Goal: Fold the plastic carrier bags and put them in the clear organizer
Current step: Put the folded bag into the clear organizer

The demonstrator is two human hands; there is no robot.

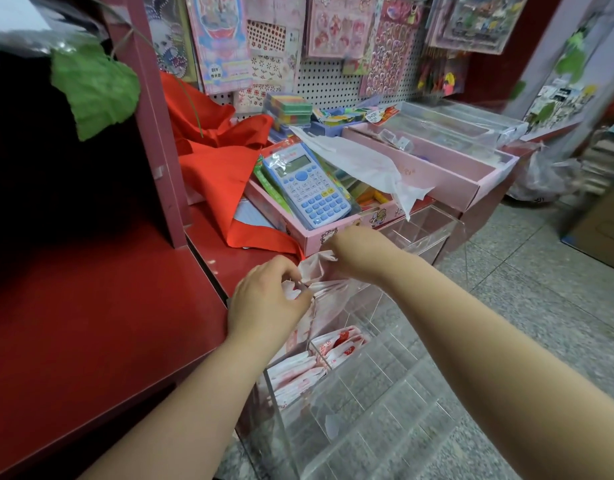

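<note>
The left hand and the right hand hold one white plastic bag with red print on it. The bag is bunched up and runs from one hand to the other. The left fingers are curled and pinch one end of it. The right hand is curled tight around the other end. Its fingers are tucked out of sight, but a bit of the bag pokes out beside it.

Right under the fingers is the clear organizer, with see-through walls that split it into boxes. Below the left fingers, some folded bags sit inside it in two of the boxes, side by side. They are white and red too.

To the left of the fingers is the red desk. Just past the fingers is a pink box with a blue and white calculator lying on top of the things in it. Another white bag lies flat across that box, further from the fingers. A red cloth is piled to the left of the box. Far behind it, sticker sheets hang on a wall with little holes. A green leaf hangs high up on the left.
</note>
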